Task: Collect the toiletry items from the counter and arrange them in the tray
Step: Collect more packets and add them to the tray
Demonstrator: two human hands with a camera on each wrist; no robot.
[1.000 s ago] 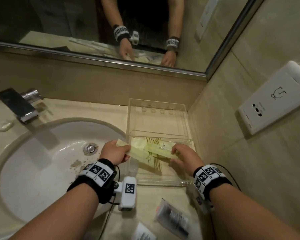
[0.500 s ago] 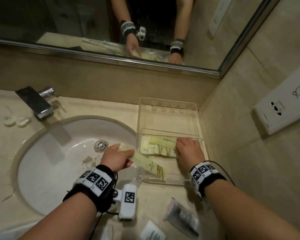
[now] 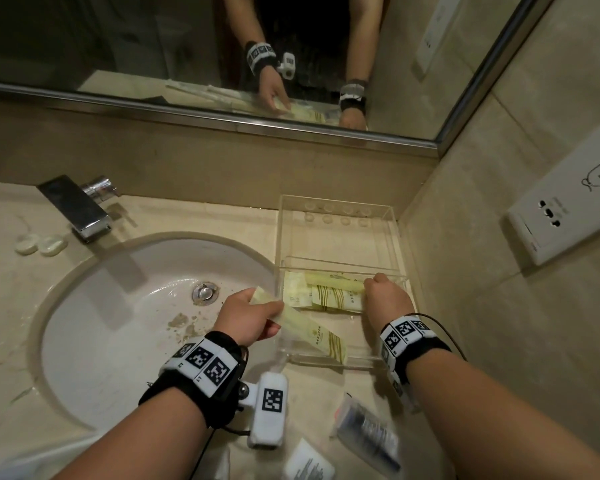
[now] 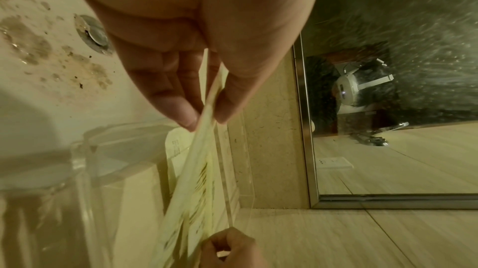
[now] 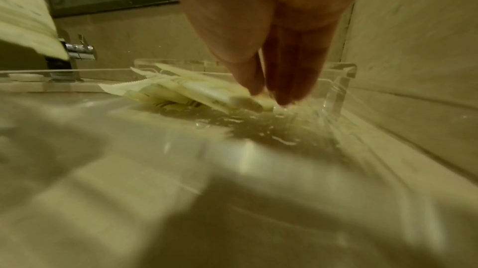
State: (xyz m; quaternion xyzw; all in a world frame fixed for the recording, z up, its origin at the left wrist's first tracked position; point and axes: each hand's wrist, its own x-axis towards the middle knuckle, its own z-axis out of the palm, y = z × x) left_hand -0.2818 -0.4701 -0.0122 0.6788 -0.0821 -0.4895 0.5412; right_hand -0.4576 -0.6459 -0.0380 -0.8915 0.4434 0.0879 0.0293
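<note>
A clear acrylic tray [image 3: 336,199] stands on the counter right of the sink, split by a divider. Its near compartment holds a small pile of pale yellow sachets [image 3: 329,296]. My left hand [image 3: 250,315] pinches one end of a long yellow packet [image 3: 312,336] between thumb and fingers [image 4: 181,113]. The packet slants over the tray's left wall, its far end low near the front wall. My right hand [image 3: 387,299] is inside the tray, its fingertips [image 5: 284,96] pointing down onto the right end of the sachets [image 5: 196,92].
On the counter in front of the tray lie a clear-wrapped dark item [image 3: 368,434] and a white sachet [image 3: 309,462]. The sink [image 3: 125,341] lies to the left, with a chrome faucet [image 3: 80,209] and a lens case [image 3: 40,243] behind it. A tiled wall with a socket [image 3: 568,209] stands close on the right.
My left hand has drawn the long packet off the pile, toward the sink and the tray's front. My right hand has stayed on the sachets, now closer to the divider.
</note>
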